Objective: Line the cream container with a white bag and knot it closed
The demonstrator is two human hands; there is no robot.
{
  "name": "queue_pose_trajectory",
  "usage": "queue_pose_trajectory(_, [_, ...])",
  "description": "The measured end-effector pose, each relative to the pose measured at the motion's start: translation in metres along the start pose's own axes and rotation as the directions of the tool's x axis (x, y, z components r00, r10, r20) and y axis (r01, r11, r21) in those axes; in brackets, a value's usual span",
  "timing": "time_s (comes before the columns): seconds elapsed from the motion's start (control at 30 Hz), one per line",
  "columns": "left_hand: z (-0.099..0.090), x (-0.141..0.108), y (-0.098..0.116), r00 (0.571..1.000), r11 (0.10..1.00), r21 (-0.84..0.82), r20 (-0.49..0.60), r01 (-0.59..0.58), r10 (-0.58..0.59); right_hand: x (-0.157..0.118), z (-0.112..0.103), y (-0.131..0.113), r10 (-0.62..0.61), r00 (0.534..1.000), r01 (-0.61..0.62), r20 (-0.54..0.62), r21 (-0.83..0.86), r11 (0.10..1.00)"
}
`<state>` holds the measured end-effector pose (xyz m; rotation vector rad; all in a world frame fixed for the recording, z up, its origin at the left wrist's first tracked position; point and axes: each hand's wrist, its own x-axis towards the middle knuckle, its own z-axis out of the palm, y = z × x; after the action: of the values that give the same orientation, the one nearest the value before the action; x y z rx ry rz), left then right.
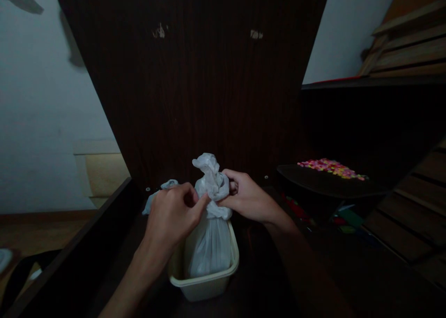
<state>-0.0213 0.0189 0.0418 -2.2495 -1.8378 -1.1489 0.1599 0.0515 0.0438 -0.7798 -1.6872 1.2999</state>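
A white plastic bag (212, 250) stands in a cream plastic basket (205, 285), its neck twisted and looped into a knot with the loose end sticking up. My right hand (247, 195) pinches the looped part of the knot from the right. On the other side, my left hand (176, 211) has its thumb and fingers closed against the left of the knot. What lies inside the bag cannot be made out. Behind my left hand, partly hidden, is a pale bluish plastic piece (169, 184).
A dark wooden panel (209, 100) rises directly behind the basket. At the right, a dark corner shelf (313, 181) bears many small pink and yellow pieces (332, 168). A low dark side board (87, 234) runs along the left. Slatted wood (411, 48) stands at the far right.
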Motion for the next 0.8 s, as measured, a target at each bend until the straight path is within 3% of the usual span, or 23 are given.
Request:
queue_pose_trajectory(0.07, [-0.0008, 0.0002, 0.0032, 0.994, 0.999, 0.031, 0.101, 0.036, -0.039, -0.0002, -0.0004, -0.0002, 0.018, 1.000, -0.018, -0.011, 0.018, 1.000])
queue_pose_trajectory(0.17, [-0.0012, 0.0019, 0.0038, 0.986, 0.999, 0.000, 0.166, 0.032, -0.032, -0.0012, -0.0008, 0.0001, 0.048, 0.998, -0.048, -0.027, -0.009, 0.999])
queue_pose_trajectory(0.33, [-0.0004, 0.0023, 0.0000, 0.976, 0.964, -0.261, 0.217, 0.058, 0.000, -0.0021, 0.0001, 0.0007, 0.051, 0.998, -0.052, -0.026, -0.035, 0.998])
queue_pose_trajectory(0.47, [0.0027, -0.0007, -0.0013, 0.979, 0.805, -0.569, 0.193, 0.168, -0.068, 0.0001, 0.0005, 0.0040, 0.057, 0.997, -0.059, -0.047, -0.034, 0.998])
queue_pose_trajectory(0.53, [0.0039, -0.0026, -0.0006, 0.985, 0.740, -0.651, 0.149, 0.167, -0.091, 0.0015, 0.0007, 0.0065, 0.053, 0.995, -0.058, -0.084, -0.053, 0.997])
queue_pose_trajectory(0.67, [0.0024, -0.0049, 0.0032, 0.995, 0.805, -0.593, 0.091, 0.021, 0.041, 0.0017, 0.0012, 0.0088, 0.022, 0.988, -0.039, -0.153, -0.107, 0.994])
queue_pose_trajectory(0.8, [-0.0016, -0.0044, 0.0071, 0.991, 0.814, -0.581, 0.115, 0.011, 0.068, -0.0006, 0.0020, 0.0072, 0.025, 0.986, -0.041, -0.164, -0.097, 0.994])
